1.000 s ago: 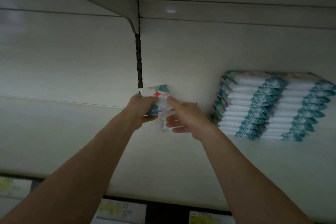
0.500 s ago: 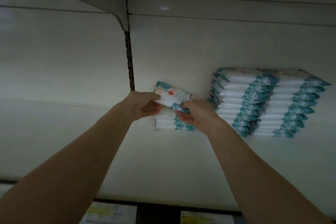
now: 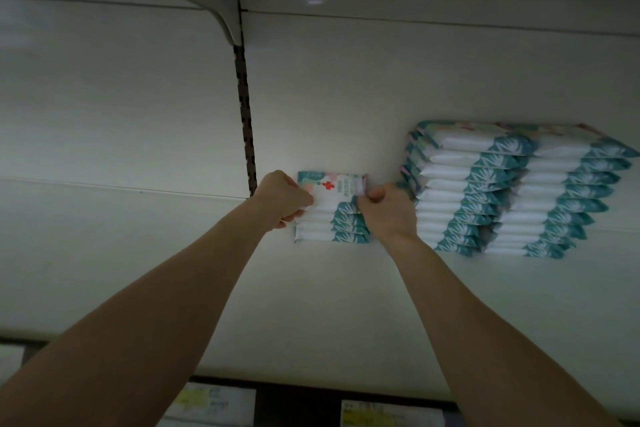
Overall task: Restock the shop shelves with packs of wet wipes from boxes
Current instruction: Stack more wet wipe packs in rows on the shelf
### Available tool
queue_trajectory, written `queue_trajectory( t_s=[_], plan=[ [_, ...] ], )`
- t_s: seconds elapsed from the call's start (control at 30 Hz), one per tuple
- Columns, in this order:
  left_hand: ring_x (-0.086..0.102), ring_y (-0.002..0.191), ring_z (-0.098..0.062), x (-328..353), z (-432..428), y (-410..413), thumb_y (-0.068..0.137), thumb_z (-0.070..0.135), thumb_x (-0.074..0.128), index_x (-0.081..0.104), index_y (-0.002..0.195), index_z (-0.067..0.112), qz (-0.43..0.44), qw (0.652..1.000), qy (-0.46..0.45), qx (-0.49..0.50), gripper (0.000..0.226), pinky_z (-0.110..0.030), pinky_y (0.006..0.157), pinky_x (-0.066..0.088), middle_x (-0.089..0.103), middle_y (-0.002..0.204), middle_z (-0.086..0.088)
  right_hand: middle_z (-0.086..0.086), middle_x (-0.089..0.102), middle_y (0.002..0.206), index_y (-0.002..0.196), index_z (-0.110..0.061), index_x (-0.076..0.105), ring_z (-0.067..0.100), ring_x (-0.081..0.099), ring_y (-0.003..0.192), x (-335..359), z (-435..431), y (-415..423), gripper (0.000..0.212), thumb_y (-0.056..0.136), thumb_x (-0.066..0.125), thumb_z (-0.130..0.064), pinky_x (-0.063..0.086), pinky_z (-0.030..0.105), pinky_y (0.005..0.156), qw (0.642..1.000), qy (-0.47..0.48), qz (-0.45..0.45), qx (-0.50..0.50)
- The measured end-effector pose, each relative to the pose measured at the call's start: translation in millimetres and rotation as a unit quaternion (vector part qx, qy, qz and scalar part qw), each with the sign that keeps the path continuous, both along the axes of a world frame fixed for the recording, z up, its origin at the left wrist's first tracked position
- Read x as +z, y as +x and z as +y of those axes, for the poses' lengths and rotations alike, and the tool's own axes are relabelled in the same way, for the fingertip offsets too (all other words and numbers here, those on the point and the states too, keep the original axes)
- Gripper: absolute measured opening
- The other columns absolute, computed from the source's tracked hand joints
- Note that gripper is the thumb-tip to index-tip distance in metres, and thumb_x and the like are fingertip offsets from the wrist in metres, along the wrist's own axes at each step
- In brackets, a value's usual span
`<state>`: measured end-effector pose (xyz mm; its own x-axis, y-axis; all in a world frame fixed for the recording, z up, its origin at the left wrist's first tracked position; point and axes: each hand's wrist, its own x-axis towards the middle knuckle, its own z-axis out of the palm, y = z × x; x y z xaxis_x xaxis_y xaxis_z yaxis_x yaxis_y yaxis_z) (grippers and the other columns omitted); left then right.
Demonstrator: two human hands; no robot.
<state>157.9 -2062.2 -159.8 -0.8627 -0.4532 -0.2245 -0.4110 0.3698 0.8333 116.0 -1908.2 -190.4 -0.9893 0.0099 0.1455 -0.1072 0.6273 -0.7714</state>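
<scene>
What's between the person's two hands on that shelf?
In the head view, a short stack of wet wipe packs sits between the left hand and right hand, both gripping its top pack.

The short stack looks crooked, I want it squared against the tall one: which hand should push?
Left hand, probably: it grips the short stack's outer end, opposite the tall stack. The right hand sits between them.

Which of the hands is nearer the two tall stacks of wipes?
Right. The right hand sits just beside the tall stacks, almost touching; the left hand is across the small stack.
</scene>
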Motion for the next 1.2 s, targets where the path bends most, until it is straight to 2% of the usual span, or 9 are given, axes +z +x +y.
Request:
queue_trajectory(
  t_s=[0.13, 0.23, 0.33, 0.43, 0.57, 0.7, 0.97, 1.1, 1.2],
  plan=[
    [0.058, 0.092, -0.021, 0, 0, -7, 0.085, 0.015, 0.066, 0.047, 0.126, 0.019, 0.031, 0.968, -0.240, -0.070, 0.045, -0.036, 0.080, 0.054, 0.054, 0.109, -0.006, 0.019, 0.065, 0.105, 0.099, 0.001, 0.062, 0.034, 0.061, 0.099, -8, 1, 2, 0.019, 0.096, 0.047, -0.012, 0.040, 0.031, 0.073, 0.999, 0.027, 0.017, -0.008],
    [0.045, 0.125, -0.024, -1, 11, -12, 0.091, 0.013, 0.056, 0.048, 0.139, 0.022, 0.100, 0.921, -0.338, -0.164, 0.049, -0.040, 0.103, 0.043, 0.045, 0.139, -0.006, 0.017, 0.061, 0.112, 0.106, -0.001, 0.059, 0.033, 0.058, 0.104, -6, -1, 2, 0.020, 0.096, 0.048, -0.013, 0.041, 0.031, 0.074, 0.995, 0.091, 0.042, -0.006],
    [0.048, 0.124, -0.023, -7, 18, -16, 0.096, 0.020, 0.047, 0.056, 0.133, 0.024, 0.070, 0.909, -0.347, -0.217, 0.038, -0.037, 0.104, 0.041, 0.050, 0.138, -0.003, 0.012, 0.052, 0.122, 0.114, -0.009, 0.057, 0.030, 0.046, 0.117, 0, -3, 4, 0.023, 0.091, 0.052, -0.009, 0.043, 0.036, 0.085, 0.979, 0.172, 0.108, 0.021],
    [0.054, 0.118, -0.025, -5, 19, -19, 0.095, 0.021, 0.047, 0.062, 0.124, 0.026, 0.041, 0.900, -0.375, -0.216, 0.033, -0.037, 0.099, 0.044, 0.057, 0.128, -0.002, 0.007, 0.060, 0.118, 0.111, -0.011, 0.066, 0.028, 0.048, 0.116, 2, -5, 3, 0.027, 0.090, 0.050, -0.006, 0.040, 0.032, 0.091, 0.962, 0.194, 0.170, 0.085],
    [0.051, 0.122, -0.023, -4, 22, -22, 0.095, 0.024, 0.052, 0.059, 0.130, 0.024, 0.038, 0.907, -0.370, -0.195, 0.036, -0.033, 0.103, 0.042, 0.051, 0.138, -0.003, 0.005, 0.068, 0.113, 0.112, -0.018, 0.069, 0.026, 0.062, 0.106, 6, -2, 1, 0.028, 0.094, 0.049, -0.011, 0.048, 0.030, 0.085, 0.970, 0.176, 0.117, 0.120],
    [0.050, 0.119, -0.024, -12, 26, -25, 0.096, 0.025, 0.052, 0.059, 0.129, 0.027, 0.041, 0.922, -0.349, -0.164, 0.034, -0.036, 0.102, 0.042, 0.042, 0.134, -0.007, 0.006, 0.068, 0.115, 0.114, -0.021, 0.068, 0.026, 0.063, 0.106, 10, -2, -4, 0.029, 0.096, 0.048, -0.011, 0.049, 0.029, 0.085, 0.965, 0.212, 0.107, 0.115],
    [0.048, 0.117, -0.025, -4, 36, -13, 0.098, 0.028, 0.047, 0.053, 0.134, 0.029, 0.023, 0.903, -0.406, -0.137, 0.037, -0.040, 0.097, 0.039, 0.048, 0.128, -0.005, 0.009, 0.063, 0.116, 0.115, -0.016, 0.066, 0.028, 0.058, 0.108, 22, -7, 0, 0.029, 0.093, 0.049, -0.011, 0.049, 0.032, 0.084, 0.942, 0.290, 0.119, 0.118],
    [0.049, 0.117, -0.027, 3, 40, 9, 0.096, 0.026, 0.050, 0.053, 0.133, 0.025, 0.055, 0.915, -0.392, -0.077, 0.037, -0.041, 0.097, 0.041, 0.051, 0.126, -0.008, 0.010, 0.059, 0.122, 0.119, -0.018, 0.064, 0.028, 0.055, 0.112, 34, -5, 18, 0.030, 0.092, 0.053, -0.012, 0.049, 0.033, 0.087, 0.957, 0.224, 0.129, 0.132],
    [0.054, 0.115, -0.025, 6, 44, 39, 0.095, 0.023, 0.050, 0.057, 0.130, 0.023, 0.087, 0.951, -0.297, 0.014, 0.036, -0.039, 0.098, 0.046, 0.055, 0.129, -0.006, 0.006, 0.060, 0.126, 0.118, -0.017, 0.066, 0.026, 0.055, 0.115, 41, -2, 47, 0.031, 0.092, 0.050, -0.010, 0.045, 0.031, 0.094, 0.976, 0.114, 0.108, 0.151]
  ],
)
